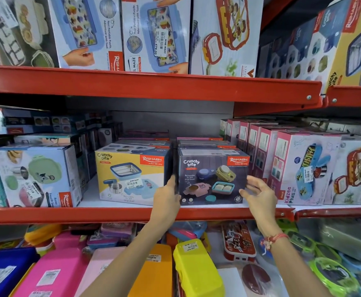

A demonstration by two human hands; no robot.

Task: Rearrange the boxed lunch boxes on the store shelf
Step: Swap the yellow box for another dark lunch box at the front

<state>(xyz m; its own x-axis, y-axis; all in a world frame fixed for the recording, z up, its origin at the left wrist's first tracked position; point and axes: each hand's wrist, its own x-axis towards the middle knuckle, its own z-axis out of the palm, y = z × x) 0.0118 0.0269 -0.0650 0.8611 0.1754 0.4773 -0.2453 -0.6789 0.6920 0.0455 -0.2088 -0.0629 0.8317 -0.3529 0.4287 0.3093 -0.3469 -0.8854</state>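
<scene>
Dark grey Crunchy Bite box stands upright at the front of the middle shelf, face out, on the white shelf liner just behind the red lip. My left hand is on its left front corner: thumb and fingers curled around the vertical edge, pinching it, part of the hand slipped into the narrow gap beside the yellow Crunchy Bite box. My right hand is at the box's right front edge, fingers spread and loosely bent, fingertips at or just off the cardboard; cannot tell if they press it. No closed grasp on that side. A red thread bracelet sits on that wrist. More flat boxes are stacked behind the grey one. To its right, a row of pink-edged Kidzee Plus boxes stands close beside it. Far left, a pale blue box with a green lunch box printed on it. Below the shelf, loose plastic lunch boxes, one yellow.
</scene>
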